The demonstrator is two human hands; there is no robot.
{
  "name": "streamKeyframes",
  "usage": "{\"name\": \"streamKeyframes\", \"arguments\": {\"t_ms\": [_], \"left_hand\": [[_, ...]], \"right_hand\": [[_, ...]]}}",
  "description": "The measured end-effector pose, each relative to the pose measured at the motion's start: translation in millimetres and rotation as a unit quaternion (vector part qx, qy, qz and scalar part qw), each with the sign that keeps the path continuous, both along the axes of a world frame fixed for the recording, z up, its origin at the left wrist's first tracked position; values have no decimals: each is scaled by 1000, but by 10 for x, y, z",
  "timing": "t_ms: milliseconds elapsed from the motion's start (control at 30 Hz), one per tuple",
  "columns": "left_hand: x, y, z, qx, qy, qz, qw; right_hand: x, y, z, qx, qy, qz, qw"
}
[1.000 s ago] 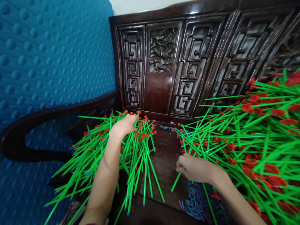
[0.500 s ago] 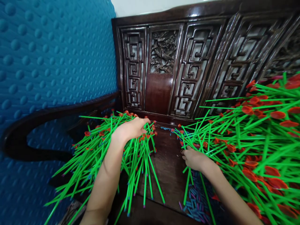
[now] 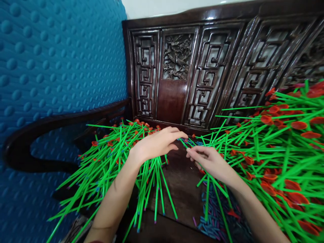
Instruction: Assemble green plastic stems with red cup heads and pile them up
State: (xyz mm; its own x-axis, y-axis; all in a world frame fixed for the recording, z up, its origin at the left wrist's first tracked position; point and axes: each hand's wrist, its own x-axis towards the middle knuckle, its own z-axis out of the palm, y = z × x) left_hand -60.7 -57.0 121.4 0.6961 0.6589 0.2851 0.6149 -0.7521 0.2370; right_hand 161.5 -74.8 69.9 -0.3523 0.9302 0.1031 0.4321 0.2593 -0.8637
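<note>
My right hand [image 3: 206, 158] pinches a green stick [image 3: 184, 144] whose end points up and left between the hands. Close to that end, my left hand [image 3: 162, 140] reaches over with thumb and fingers apart and nothing between them. Below and left of my left hand spreads a pile of green sticks [image 3: 101, 168] with red cup-shaped tips and small blue or purple ends. A larger pile of green sticks with red cups [image 3: 298, 125] fills the right side. Small blue and purple tubes [image 3: 212, 222] lie under the right forearm's side.
The dark wooden seat [image 3: 177, 189] runs between the piles. Behind it stands a carved wooden backrest [image 3: 173, 98]. A curved armrest [image 3: 15, 145] is at the left, before a blue dotted surface [image 3: 63, 60]. More small tubes [image 3: 196, 142] lie by the backrest.
My left hand has moved right, away from above the left pile. My right hand has risen and moved slightly left, with a green stick now between its fingers.
</note>
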Motion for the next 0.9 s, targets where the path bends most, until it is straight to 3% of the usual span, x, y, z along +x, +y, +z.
{"name": "streamKeyframes", "arguments": {"t_ms": [100,200,267,333,400,467,500,533,600,667,900], "left_hand": [[96,5,-14,42,-31,-60,997],[153,-8,-2,41,-31,-113,992],[154,-28,17,41,-19,-121,992],[131,-50,35,69,-25,-93,993],[96,-67,47,108,-52,-44,992],[64,-74,52,140,-91,-6,986],[52,-74,53,149,-108,0,983],[43,-72,52,155,-124,-2,980],[35,-66,51,164,-149,-8,975],[36,-60,51,175,-162,-4,971],[22,-41,72,215,-165,3,963]], "right_hand": [[9,-96,133,-43,121,65,990],[30,-152,226,-100,238,109,960],[38,-149,234,-129,291,113,941],[49,-118,194,-125,284,91,946],[72,-78,116,-78,195,51,976],[103,-51,26,-13,-2,36,999],[115,-46,-16,5,-136,40,990],[123,-46,-51,4,-270,47,962],[116,-50,-105,-40,-465,54,883],[82,-42,-143,-88,-538,43,837],[-34,56,-226,-101,-575,26,812]]}}
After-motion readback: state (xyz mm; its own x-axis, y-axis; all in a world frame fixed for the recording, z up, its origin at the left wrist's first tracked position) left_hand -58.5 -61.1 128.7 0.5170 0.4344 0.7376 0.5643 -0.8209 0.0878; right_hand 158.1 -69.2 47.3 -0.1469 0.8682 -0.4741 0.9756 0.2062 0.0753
